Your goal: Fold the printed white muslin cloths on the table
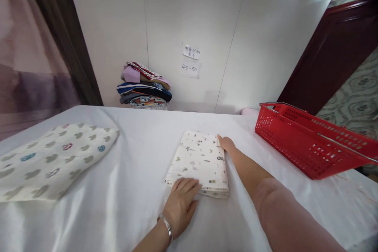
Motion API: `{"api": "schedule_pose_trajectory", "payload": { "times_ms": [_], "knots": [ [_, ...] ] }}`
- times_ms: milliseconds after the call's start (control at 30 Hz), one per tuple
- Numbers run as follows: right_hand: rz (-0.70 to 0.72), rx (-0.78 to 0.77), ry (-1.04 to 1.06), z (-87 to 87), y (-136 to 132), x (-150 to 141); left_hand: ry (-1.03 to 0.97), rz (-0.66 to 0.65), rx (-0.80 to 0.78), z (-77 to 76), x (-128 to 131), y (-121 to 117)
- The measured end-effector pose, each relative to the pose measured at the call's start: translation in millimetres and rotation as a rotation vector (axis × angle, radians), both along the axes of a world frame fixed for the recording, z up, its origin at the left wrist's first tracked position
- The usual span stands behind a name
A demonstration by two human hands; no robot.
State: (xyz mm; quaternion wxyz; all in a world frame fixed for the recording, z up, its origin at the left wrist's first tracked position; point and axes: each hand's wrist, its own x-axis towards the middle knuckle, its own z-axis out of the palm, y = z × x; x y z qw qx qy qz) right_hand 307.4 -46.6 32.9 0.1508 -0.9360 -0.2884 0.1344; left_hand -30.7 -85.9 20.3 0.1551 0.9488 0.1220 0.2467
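A folded cream cloth [201, 161] with small printed figures lies on the white table cover [132, 189] in front of me. My left hand [180, 204], a bracelet on its wrist, rests flat with fingers stretched onto the cloth's near left corner. My right hand [226, 143] reaches along the cloth's right side and touches its far right corner; its fingers lie straight against the edge.
A larger cream cloth [53, 157] with grey cloud shapes lies at the left. A red plastic basket [307, 141] stands at the right. A stack of folded clothes [144, 86] sits at the back against the white wall, under paper notes [191, 60].
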Motion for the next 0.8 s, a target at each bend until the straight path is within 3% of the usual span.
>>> {"api": "schedule_pose_trajectory", "payload": {
  "times_ms": [433,700,800],
  "knots": [
    [0.062,0.076,-0.036,-0.1,-21.4,-16.4,-0.031,-0.014,-0.057,2.2,0.8,-0.9],
    [0.186,0.187,-0.031,-0.1,-79.5,-56.5,-0.046,-0.006,-0.075,-4.7,2.9,0.1],
    [0.369,0.339,-0.183,-5.1,-111.0,-88.9,-0.043,-0.003,-0.079,-3.9,2.5,-2.0]
  ]
}}
